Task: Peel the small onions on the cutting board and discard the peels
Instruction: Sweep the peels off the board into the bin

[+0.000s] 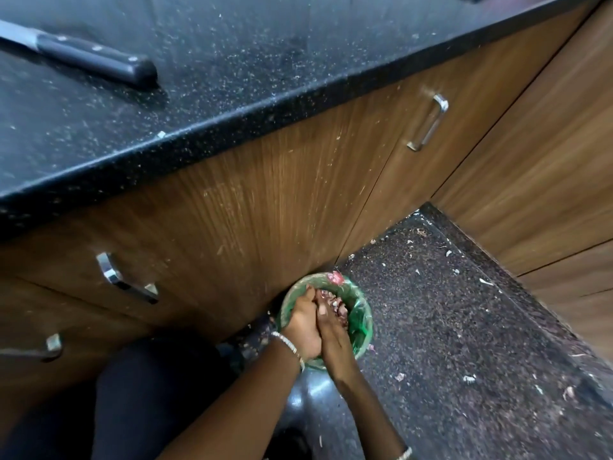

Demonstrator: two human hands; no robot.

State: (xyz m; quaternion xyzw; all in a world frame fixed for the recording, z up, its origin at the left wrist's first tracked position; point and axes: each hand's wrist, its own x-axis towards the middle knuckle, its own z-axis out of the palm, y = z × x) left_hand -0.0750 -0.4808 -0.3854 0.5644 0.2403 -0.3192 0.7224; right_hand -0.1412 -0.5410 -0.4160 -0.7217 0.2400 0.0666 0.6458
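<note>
Your left hand (303,322) and right hand (335,336) meet side by side over the green-lined bin (361,322) on the floor against the wooden cabinets (265,200), fingers straight and pressed together, pointing down into the reddish onion peels (339,308) inside. A black-handled knife (96,58) lies on the speckled countertop (238,61) above.

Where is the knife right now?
In the head view the knife lies on the black countertop at upper left, its blade running off the left edge, far from the green-lined bin down on the floor.
</note>
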